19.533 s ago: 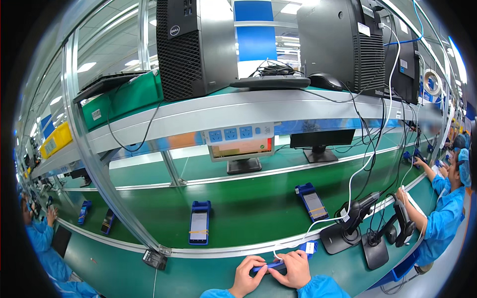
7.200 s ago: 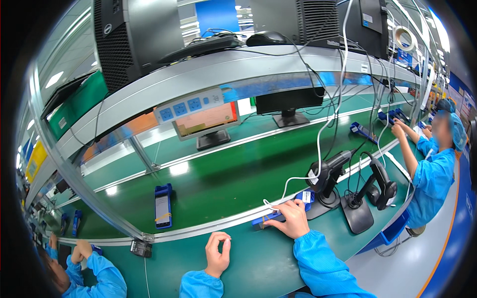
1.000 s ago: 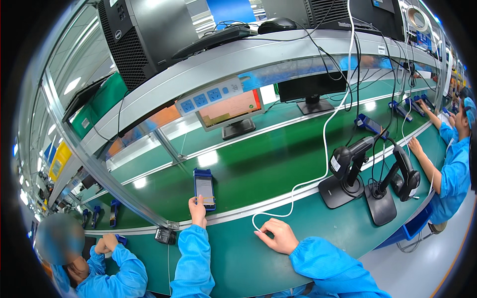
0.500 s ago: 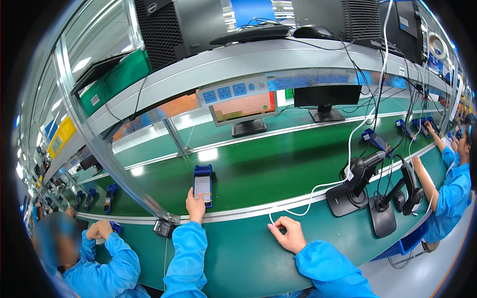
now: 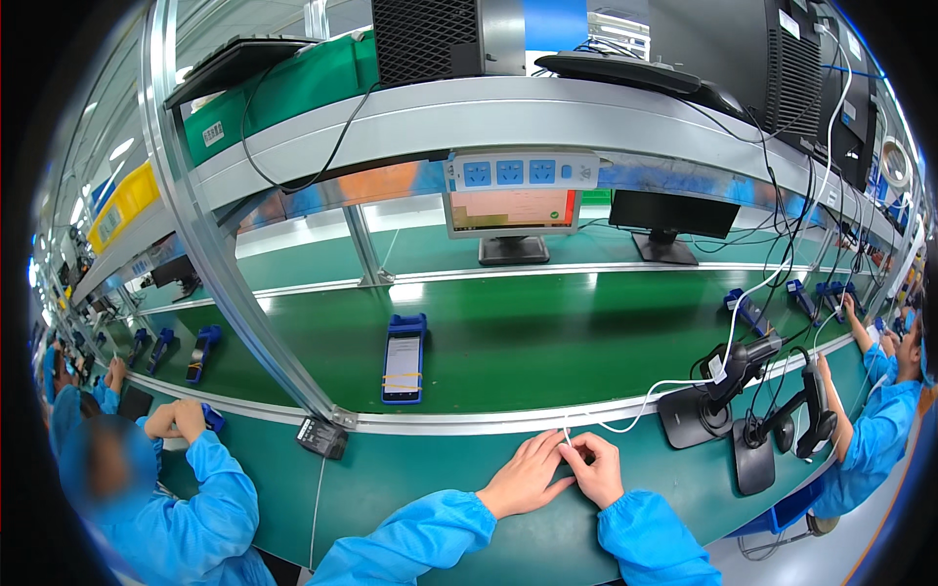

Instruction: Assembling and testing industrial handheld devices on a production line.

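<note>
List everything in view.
Workbench: one, green, foreground
Belt: one, green, beyond workbench
Shelf: one, grey, above belt
Handheld terminals: at least six, blue, along belt
Barcode scanners: two, black, workbench right
Monitors: at least two, pale and black, beyond belt
Power strip: one, white, under shelf
Computer towers: at least two, black, shelf
Keyboard: at least one, black, shelf
Mouse: one, black, shelf
Bins: at least three, green and yellow left, blue right
Tape roll: one, white, right
Box: one, black, workbench left
Cables: several, black or white, right
Other workers: at least two, blue clothes, both sides
Right hand: one, blue sleeve, on white cable
Left hand: one, blue sleeve, alongside
</note>
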Motion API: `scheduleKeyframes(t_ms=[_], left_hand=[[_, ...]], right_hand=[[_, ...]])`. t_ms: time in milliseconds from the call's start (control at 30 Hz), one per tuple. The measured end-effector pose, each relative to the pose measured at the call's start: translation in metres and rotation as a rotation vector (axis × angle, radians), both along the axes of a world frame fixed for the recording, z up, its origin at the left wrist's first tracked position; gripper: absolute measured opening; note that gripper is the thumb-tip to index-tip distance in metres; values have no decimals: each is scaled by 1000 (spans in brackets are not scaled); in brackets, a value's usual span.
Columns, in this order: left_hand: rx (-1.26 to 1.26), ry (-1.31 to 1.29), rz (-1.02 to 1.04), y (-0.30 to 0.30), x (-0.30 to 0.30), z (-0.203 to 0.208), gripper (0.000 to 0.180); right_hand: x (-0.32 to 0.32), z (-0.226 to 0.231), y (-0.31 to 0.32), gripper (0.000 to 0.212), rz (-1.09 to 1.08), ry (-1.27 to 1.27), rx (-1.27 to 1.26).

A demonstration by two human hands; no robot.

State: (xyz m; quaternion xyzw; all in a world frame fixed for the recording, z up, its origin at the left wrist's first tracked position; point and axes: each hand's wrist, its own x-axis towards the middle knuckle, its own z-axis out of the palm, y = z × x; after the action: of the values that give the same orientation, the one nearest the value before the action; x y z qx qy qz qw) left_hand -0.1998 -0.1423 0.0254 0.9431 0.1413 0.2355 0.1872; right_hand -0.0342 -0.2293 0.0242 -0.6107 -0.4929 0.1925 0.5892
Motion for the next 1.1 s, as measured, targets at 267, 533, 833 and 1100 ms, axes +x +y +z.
scheduleKeyframes(t_ms=[267, 533, 833, 1100], left_hand=[[-32, 1, -13, -3, -2, 9, 56], [-8, -15, 0, -3, 0, 10, 54], [46, -24, 5, -3, -1, 6, 51], [45, 9, 21, -8, -8, 7, 53]], right_hand=[[4, 4, -2, 13, -22, 6, -9], [5, 4, -3, 17, 63, 79, -67], [1, 5, -6, 20, 87, 93, -62], [-4, -4, -10, 20, 94, 62, -60]])
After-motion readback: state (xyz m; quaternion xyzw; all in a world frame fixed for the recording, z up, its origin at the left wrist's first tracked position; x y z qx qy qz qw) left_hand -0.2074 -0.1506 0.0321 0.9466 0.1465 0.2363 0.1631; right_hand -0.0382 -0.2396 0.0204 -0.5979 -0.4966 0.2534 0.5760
